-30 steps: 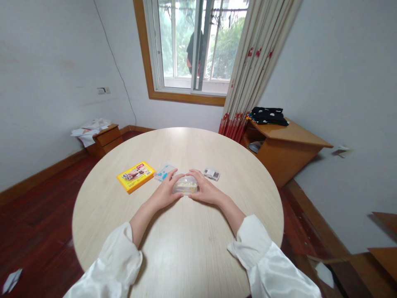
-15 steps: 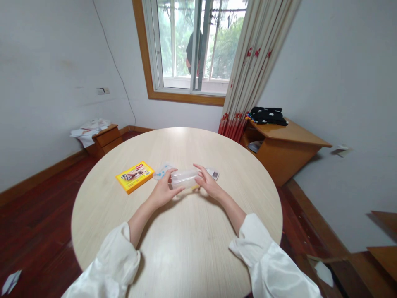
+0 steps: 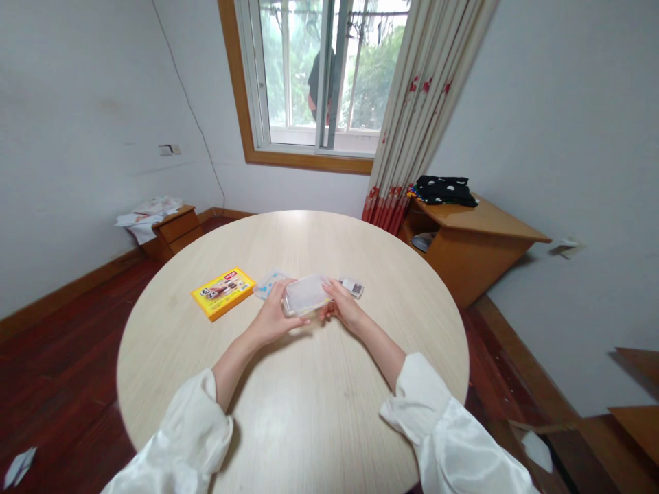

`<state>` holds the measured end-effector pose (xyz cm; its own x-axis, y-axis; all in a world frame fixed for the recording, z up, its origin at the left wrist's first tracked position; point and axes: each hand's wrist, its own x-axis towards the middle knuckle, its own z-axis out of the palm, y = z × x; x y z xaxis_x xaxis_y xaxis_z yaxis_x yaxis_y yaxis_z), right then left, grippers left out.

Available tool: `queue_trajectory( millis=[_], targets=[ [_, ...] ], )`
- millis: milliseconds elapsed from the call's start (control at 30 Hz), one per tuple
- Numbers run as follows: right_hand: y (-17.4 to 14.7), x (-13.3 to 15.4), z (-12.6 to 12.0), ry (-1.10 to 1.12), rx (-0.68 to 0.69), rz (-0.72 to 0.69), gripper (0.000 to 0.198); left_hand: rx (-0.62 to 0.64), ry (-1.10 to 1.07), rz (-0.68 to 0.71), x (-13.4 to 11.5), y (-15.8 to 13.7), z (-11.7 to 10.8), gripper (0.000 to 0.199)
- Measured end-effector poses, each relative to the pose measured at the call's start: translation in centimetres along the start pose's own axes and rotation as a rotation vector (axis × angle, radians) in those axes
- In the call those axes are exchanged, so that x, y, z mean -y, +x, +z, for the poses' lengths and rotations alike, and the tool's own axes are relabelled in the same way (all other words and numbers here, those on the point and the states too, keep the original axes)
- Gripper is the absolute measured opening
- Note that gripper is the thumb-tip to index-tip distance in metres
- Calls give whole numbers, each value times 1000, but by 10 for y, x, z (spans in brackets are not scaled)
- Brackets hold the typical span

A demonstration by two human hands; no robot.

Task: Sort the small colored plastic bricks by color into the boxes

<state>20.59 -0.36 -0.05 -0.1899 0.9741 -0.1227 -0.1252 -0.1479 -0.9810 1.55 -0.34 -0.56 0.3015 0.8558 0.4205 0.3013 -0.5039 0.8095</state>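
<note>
A clear plastic box (image 3: pixel 307 293) is held just above the table between both hands, its broad flat face tilted up. My left hand (image 3: pixel 272 309) grips its left end, thumb along the near edge. At the other end, my right hand (image 3: pixel 344 305) has its thumb on top and its fingers curled underneath. Behind my left hand lies a clear packet with blue marks (image 3: pixel 266 283), partly covered by that hand. A small flat item with a dark square label (image 3: pixel 355 288) lies just beyond my right hand; its kind is unclear.
A yellow box (image 3: pixel 223 293) with printed pictures lies left of my hands on the round table (image 3: pixel 309 412). A wooden desk (image 3: pixel 473 233) with folded black cloth (image 3: pixel 445 191) stands at the right, beside a curtain (image 3: pixel 412 103). Outside the window, a person is partly visible.
The plastic box has been turned in my hands, so its broad face now shows instead of a narrow side. My right fingers have moved beneath it.
</note>
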Motion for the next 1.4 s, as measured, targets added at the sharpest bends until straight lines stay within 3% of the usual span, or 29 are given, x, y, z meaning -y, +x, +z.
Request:
queue_trajectory(
  millis=[100, 267, 433, 733, 967, 1133, 1300, 1400],
  targets=[
    [-1, 1, 1, 25, 4, 24, 31, -41, 77, 26, 1, 1, 0, 62],
    [1, 1, 4, 8, -59, 37, 22, -26, 75, 14, 3, -1, 0, 73],
    [3, -2, 6, -53, -130, 19, 23, -3, 73, 25, 1, -4, 5, 69],
    [2, -2, 5, -136, -127, -2, 26, 32, 14, -80, 1, -3, 6, 67],
    [1, 0, 5, -229, -144, 7, 31, 34, -38, -76, 0, -4, 8, 67],
    [1, -2, 9, -168, -116, 6, 41, -62, 21, -39, 0, 1, 0, 64],
    [3, -6, 10, -131, -97, 13, 42, -329, 104, -42, 13, 8, -17, 67],
    [3, -8, 10, -153, -98, 2, 40, -399, 194, -118, 21, 10, -26, 66]
  ],
)
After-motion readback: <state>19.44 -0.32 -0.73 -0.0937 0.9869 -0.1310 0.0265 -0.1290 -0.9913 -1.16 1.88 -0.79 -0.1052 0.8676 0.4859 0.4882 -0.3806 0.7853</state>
